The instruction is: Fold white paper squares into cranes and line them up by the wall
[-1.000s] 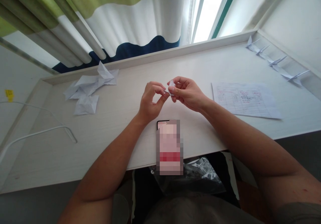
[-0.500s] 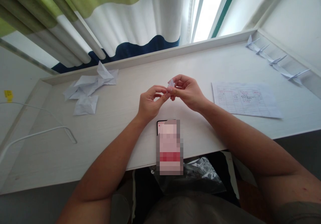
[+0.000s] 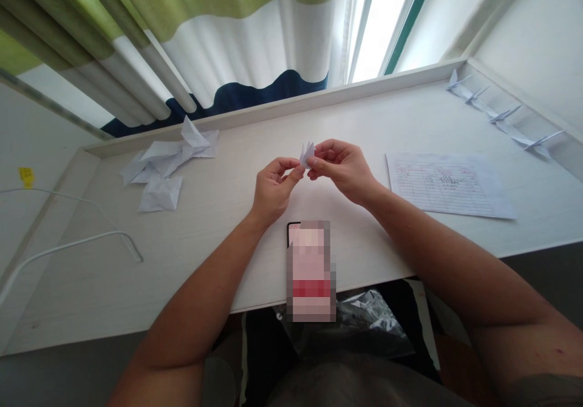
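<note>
A small piece of folded white paper (image 3: pixel 306 153) with pointed tips is held up over the middle of the desk. My left hand (image 3: pixel 276 188) pinches its lower left side between thumb and fingertips. From the other side, my right hand (image 3: pixel 341 165) grips it between thumb and curled fingers, which hide part of the paper. Below my hands a phone (image 3: pixel 294 227) lies at the desk's front edge, its screen blurred out.
Folded white papers (image 3: pixel 159 158) are heaped at the left. A written, lined sheet (image 3: pixel 437 182) lies at the right, and several folded paper figures (image 3: pixel 501 115) stand in a row along the right edge. A white cable (image 3: pixel 82 242) crosses the left side. A raised rim (image 3: pixel 255 108) borders the back.
The folded paper shows more of its points, which now spread apart. My left fingers have shifted slightly on it. The whole view has moved a little.
</note>
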The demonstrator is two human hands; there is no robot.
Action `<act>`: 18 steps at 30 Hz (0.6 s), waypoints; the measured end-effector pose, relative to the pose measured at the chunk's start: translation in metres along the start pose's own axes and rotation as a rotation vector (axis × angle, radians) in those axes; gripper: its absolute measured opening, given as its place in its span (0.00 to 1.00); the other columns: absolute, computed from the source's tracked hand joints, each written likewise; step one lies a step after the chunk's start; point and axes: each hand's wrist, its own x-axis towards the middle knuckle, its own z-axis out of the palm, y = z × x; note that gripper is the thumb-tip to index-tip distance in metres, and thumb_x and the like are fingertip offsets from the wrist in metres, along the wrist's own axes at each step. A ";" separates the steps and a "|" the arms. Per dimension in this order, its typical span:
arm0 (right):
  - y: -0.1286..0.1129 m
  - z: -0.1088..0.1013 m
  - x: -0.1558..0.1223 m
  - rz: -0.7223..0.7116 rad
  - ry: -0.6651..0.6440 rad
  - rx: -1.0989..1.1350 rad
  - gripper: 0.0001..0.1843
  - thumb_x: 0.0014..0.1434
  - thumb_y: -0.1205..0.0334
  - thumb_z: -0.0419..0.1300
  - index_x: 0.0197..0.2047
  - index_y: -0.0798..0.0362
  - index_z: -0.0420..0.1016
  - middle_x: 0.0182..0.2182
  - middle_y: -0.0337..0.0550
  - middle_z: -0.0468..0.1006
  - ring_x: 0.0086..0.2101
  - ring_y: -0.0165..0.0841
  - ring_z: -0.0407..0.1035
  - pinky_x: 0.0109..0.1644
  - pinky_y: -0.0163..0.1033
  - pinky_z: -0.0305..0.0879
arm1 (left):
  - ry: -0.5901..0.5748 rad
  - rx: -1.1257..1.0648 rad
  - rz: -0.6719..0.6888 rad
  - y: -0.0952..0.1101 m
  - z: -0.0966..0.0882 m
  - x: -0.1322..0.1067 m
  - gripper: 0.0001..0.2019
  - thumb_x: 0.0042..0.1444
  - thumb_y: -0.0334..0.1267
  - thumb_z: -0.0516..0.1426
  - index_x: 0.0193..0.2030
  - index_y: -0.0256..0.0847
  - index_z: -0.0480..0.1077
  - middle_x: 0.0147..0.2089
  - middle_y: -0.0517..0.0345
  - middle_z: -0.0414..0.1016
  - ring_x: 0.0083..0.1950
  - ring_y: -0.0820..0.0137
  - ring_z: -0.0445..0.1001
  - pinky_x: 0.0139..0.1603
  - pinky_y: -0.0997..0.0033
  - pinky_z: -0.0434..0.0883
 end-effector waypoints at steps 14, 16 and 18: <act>-0.002 -0.001 0.000 0.023 0.008 0.018 0.25 0.47 0.44 0.86 0.34 0.51 0.81 0.30 0.39 0.83 0.30 0.31 0.76 0.37 0.42 0.81 | -0.060 -0.108 -0.130 0.004 -0.002 0.000 0.21 0.56 0.58 0.75 0.43 0.44 0.80 0.42 0.58 0.86 0.46 0.66 0.86 0.52 0.60 0.84; -0.002 -0.001 0.000 0.035 -0.004 0.042 0.24 0.48 0.45 0.86 0.35 0.51 0.83 0.30 0.39 0.84 0.29 0.30 0.76 0.37 0.41 0.80 | -0.085 -0.116 -0.126 0.004 -0.003 0.000 0.22 0.56 0.56 0.75 0.46 0.44 0.79 0.42 0.58 0.86 0.46 0.66 0.86 0.51 0.61 0.84; -0.003 -0.001 0.000 0.043 -0.025 0.063 0.23 0.48 0.46 0.86 0.35 0.51 0.84 0.31 0.39 0.85 0.30 0.30 0.77 0.38 0.41 0.80 | -0.112 -0.130 -0.104 0.003 -0.004 0.001 0.23 0.56 0.55 0.76 0.50 0.46 0.78 0.42 0.59 0.85 0.45 0.67 0.86 0.50 0.62 0.84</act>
